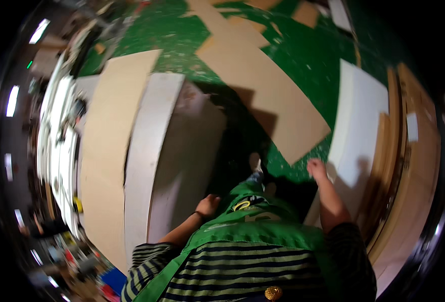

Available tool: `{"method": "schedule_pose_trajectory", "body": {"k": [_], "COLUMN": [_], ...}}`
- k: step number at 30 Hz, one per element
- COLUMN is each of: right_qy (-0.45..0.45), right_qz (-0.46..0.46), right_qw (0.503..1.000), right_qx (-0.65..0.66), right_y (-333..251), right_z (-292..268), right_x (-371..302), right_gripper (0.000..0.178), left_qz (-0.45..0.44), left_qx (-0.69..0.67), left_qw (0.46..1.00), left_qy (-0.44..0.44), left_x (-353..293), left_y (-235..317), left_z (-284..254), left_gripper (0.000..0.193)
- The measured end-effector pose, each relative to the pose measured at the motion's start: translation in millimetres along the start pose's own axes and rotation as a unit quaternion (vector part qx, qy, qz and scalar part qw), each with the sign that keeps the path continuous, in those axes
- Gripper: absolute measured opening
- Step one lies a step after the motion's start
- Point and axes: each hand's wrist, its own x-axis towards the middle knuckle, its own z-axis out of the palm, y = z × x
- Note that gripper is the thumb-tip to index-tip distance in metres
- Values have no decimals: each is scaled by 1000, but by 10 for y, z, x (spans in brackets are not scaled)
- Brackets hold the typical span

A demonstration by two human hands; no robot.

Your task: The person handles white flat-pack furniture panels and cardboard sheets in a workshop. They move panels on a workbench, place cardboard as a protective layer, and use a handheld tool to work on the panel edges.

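Observation:
My left hand [208, 205] hangs beside my green apron [247, 221], its fingers curled in with nothing showing in them. To its left stands a tall white-sided piece [154, 121] with a tan cardboard sheet [114, 121] along its top. On the other side, my right hand [316, 168] is held out ahead of my body, fingers bent in a loose fist and no object visible in it. It is nearest the white panel [358, 121] on the right and the near end of a long cardboard sheet [278, 100] on the floor.
Stacked brown cardboard [419, 166] stands along the right side, beyond the white panel. More cardboard pieces [242, 27] lie on the worn green floor [303, 55] ahead. One shoe [255, 161] shows below me. Bright white lengths [61, 146] and blurred clutter line the left.

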Motion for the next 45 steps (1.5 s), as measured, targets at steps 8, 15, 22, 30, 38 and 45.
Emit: {"method": "schedule_pose_trajectory", "body": {"k": [8,15,22,30,38,45], "right_qy": [63,87,158,110,68,32], "right_qz": [247,349,284,361,427,322], "right_qw": [967,925,887,918,880,843], "right_qx": [13,123,328,124,194,429], "right_y": [631,2301,4295,4401,4590,4753], "right_z": [-66,179,-36,119,-230,-252], "right_x": [761,2127,3428,3976,3832,4125], "right_gripper": [36,24,44,77,74,74], "left_qz": [-90,-107,-101,-120,-117,-100], "left_qx": [243,267,207,208,195,197], "left_qw": [938,956,973,971,973,974], "left_qy": [-231,-64,-14,-16,45,55], "left_x": [1571,2343,2686,2514,2472,2723], "left_y": [1149,1594,1624,1528,1546,1573], "left_z": [942,1174,1078,1111,1089,1128], "left_gripper": [99,97,81,79,77,73]}}
